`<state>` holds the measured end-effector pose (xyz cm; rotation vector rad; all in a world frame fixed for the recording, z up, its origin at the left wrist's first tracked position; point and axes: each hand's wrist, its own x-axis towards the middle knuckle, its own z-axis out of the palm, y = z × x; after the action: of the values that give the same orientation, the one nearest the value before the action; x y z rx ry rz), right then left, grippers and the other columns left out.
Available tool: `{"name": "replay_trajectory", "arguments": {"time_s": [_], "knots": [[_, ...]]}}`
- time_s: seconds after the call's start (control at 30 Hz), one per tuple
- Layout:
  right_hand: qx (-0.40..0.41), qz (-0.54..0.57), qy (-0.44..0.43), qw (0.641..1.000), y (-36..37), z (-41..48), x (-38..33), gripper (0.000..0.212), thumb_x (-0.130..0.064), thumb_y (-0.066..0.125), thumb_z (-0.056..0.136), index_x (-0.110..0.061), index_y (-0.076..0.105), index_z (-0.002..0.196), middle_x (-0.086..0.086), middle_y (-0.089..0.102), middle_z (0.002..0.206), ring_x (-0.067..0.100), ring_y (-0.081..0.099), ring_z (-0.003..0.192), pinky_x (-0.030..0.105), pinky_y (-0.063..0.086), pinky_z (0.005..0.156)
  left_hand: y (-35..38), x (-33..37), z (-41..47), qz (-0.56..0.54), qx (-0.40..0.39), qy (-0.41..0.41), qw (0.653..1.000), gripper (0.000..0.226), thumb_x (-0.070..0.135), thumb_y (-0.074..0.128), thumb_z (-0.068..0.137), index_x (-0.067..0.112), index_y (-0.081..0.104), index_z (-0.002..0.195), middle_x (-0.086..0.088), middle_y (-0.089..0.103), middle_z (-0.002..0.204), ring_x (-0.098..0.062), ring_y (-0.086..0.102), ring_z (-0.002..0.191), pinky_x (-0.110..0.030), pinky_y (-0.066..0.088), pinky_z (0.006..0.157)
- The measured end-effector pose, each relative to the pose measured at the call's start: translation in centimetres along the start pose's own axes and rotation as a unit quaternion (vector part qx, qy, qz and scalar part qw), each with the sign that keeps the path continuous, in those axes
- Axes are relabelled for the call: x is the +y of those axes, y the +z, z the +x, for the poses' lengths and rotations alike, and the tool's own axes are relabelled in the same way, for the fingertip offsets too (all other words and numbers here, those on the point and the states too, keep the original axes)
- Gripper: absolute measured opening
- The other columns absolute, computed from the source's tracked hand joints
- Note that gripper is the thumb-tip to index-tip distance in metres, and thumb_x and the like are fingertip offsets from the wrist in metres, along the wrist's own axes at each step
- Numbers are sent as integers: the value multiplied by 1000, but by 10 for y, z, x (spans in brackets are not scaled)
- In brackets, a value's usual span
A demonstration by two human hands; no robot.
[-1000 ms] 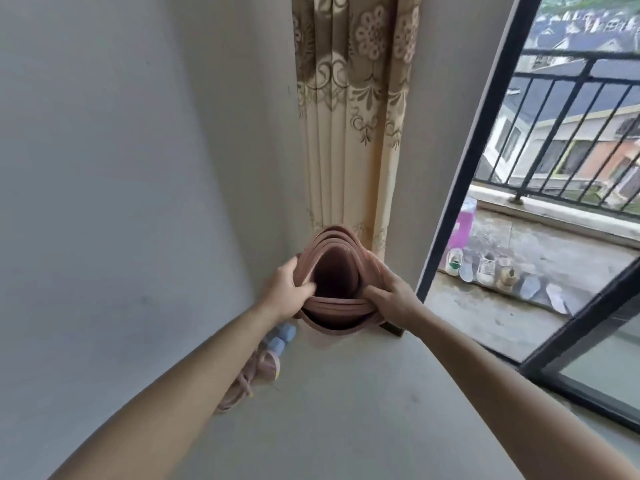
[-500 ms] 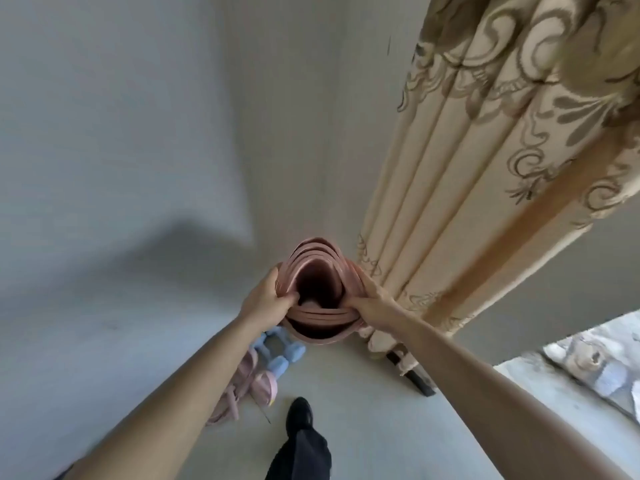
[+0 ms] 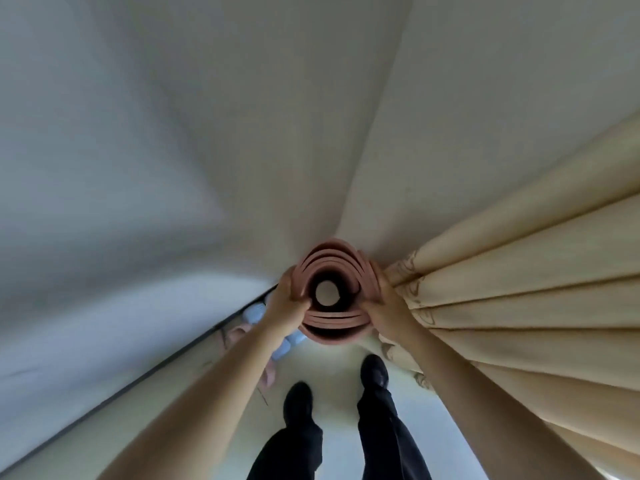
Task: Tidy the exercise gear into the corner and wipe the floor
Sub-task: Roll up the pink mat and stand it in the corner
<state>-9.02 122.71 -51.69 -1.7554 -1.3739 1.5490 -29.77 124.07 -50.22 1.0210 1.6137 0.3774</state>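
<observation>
I look straight down the mat (image 3: 331, 259). It is rolled up like a tube and stands on end in the corner, between the wall (image 3: 104, 174) and the curtain (image 3: 519, 292). I can see down the hole in the middle. I cannot tell if its bottom end sits on the floor (image 3: 341, 407).

My left hand (image 3: 285, 306) grips the left side of the roll, with my thumb hooked over the rim. My right hand (image 3: 389, 306) is curled round the right side, and its back touches the curtain.

Blue weights (image 3: 254, 311) lie by the wall, under my left arm, next to something pink (image 3: 239, 332). My black shoes (image 3: 298, 403) are just in front of the mat.
</observation>
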Motion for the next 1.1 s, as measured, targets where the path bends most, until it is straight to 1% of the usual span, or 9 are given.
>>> {"name": "replay_trajectory", "arguments": {"time_s": [0.13, 0.23, 0.33, 0.47, 0.63, 0.7, 0.8, 0.93, 1.1], "knots": [[15, 6, 3, 1000, -5, 59, 29, 86, 5, 52, 80, -35, 29, 153, -8, 47, 149, 10, 42, 139, 45, 32, 119, 22, -33, 80, 27, 14, 11, 999, 56, 14, 56, 74, 35, 51, 126, 14, 67, 109, -12, 64, 102, -44, 53, 92], [46, 11, 16, 999, -10, 95, 53, 63, -12, 60, 90, -34, 39, 146, -14, 59, 133, 6, 55, 124, 41, 43, 110, 36, -26, 108, 33, 59, -5, 998, 45, 28, 56, 85, 29, 44, 129, 6, 64, 114, -21, 61, 102, -41, 50, 91], [48, -1, 4, 999, -6, 120, 73, 54, -41, 60, 93, -27, 43, 143, -10, 63, 130, 9, 59, 121, 45, 47, 106, 51, -34, 128, 60, 85, 22, 994, 54, 39, 43, 97, 31, 27, 148, 0, 51, 143, -28, 51, 127, -43, 41, 106], [22, 9, 4, 1000, 0, 129, 82, 60, -38, 54, 95, -33, 31, 150, -11, 55, 141, 7, 51, 130, 40, 42, 112, 63, -54, 124, 73, 101, 26, 992, 68, 38, 39, 97, 41, 3, 154, 6, 34, 157, -23, 37, 140, -42, 34, 110], [-2, -37, -13, 999, -14, 120, 66, 54, -43, 53, 97, -28, 39, 147, -10, 60, 134, 8, 57, 122, 37, 47, 107, 55, -45, 96, 103, 119, 17, 987, 51, 31, 39, 96, 41, 30, 146, 3, 51, 142, -25, 47, 131, -46, 45, 102], [9, -61, -24, 998, -24, 112, 48, 61, -47, 50, 97, -30, 31, 152, -3, 57, 139, 11, 57, 118, 38, 48, 105, 46, -28, 78, 139, 149, 23, 979, 48, 28, 40, 100, 29, 35, 147, -3, 40, 152, -28, 32, 142, -48, 35, 111], [41, -89, -66, 993, -34, 94, 1, 74, -57, 44, 90, -22, 28, 154, 8, 47, 150, 20, 50, 129, 51, 40, 111, 23, 3, 34, 202, 219, 42, 954, 55, 36, 39, 102, 20, 26, 154, -7, 15, 164, -27, 14, 150, -51, 24, 117], [56, -142, -175, 973, -36, 54, -96, 56, -38, 45, 100, -17, 36, 151, 6, 45, 150, 22, 47, 135, 43, 38, 112, -24, 46, -43, 254, 329, 118, 902, 53, 38, 36, 103, 17, 32, 152, -10, 18, 163, -30, 17, 149, -50, 25, 116], [8, -163, -357, 920, 8, -2, -211, 48, -27, 44, 104, -13, 39, 149, 6, 42, 151, 20, 39, 139, 39, 33, 116, -100, 71, -172, 288, 508, 156, 797, 53, 38, 36, 103, 14, 36, 150, -14, 20, 162, -32, 19, 149, -48, 25, 116]]}}
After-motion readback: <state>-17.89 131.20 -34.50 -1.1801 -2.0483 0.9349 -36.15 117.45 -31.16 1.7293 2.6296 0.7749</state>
